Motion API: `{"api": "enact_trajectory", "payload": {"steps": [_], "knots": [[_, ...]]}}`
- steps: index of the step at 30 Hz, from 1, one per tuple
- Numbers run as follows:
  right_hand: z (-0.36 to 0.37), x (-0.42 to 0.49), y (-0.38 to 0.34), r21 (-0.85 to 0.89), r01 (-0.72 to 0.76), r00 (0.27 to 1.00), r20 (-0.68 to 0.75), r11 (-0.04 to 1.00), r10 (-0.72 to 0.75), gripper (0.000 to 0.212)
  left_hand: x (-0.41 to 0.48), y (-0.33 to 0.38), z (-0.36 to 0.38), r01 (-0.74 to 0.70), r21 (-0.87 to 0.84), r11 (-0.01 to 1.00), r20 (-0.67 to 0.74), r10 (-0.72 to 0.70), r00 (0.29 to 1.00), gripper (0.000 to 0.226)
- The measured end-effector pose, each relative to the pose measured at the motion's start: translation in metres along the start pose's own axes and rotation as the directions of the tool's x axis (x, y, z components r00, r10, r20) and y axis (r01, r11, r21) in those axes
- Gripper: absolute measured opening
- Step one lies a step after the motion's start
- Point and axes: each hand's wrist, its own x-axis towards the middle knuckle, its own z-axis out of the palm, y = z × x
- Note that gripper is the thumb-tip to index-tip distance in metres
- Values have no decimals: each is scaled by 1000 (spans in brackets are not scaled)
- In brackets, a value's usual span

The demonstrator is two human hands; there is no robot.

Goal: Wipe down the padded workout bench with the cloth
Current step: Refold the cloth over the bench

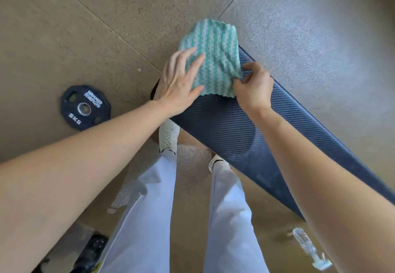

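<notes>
tan speckled rubber floor point(85, 27) fills most of the view, seams running diagonally. dark blue padded bench point(230, 131) with a ribbed texture cuts across from upper centre to the right edge. person stands at its near side, pale trousers point(149, 208) and white shoes point(168, 136) visible below. both forearms reach forward to the bench's far end. teal and white striped cloth point(211, 59) lies on that end of the pad, its top part hanging past the bench edge over the floor. left hand point(181, 84) lies flat, fingers spread, pressing on the cloth's left side. right hand point(254, 87) pinches the cloth's lower right corner between thumb and fingers, resting on the pad. hands are apart, cloth between them. black weight plate point(85, 108) marked "hammer strength" and "5kg" lies flat on the floor, left of the bench, well apart. clear plastic spray bottle point(310, 249) lies on the floor bottom right. dark object bottom left, too blurred to tell.
</notes>
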Motion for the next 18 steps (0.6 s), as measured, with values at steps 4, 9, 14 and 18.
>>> {"api": "enact_trajectory", "payload": {"steps": [4, 9, 14, 18], "knots": [[4, -15, 16, -73, 49, 999, 19, 996, -48, 37, -40, -15, 14, -91, 64, 994, 21, 90, 996, 61], [17, -34, 28, -465, 524, 818, 40, 714, -574, 41, -45, -8, 7, -216, 144, 966, -79, 229, 970, 12], [33, -46, 42, -347, 702, 711, 394, 622, -583, 53, -44, -2, -11, -146, -3, 989, 65, 146, 987, 29], [14, -52, 27, -22, 431, 893, 152, 902, -423, 38, -37, 7, -44, 109, -323, 940, 161, -59, 985, 16]]}}
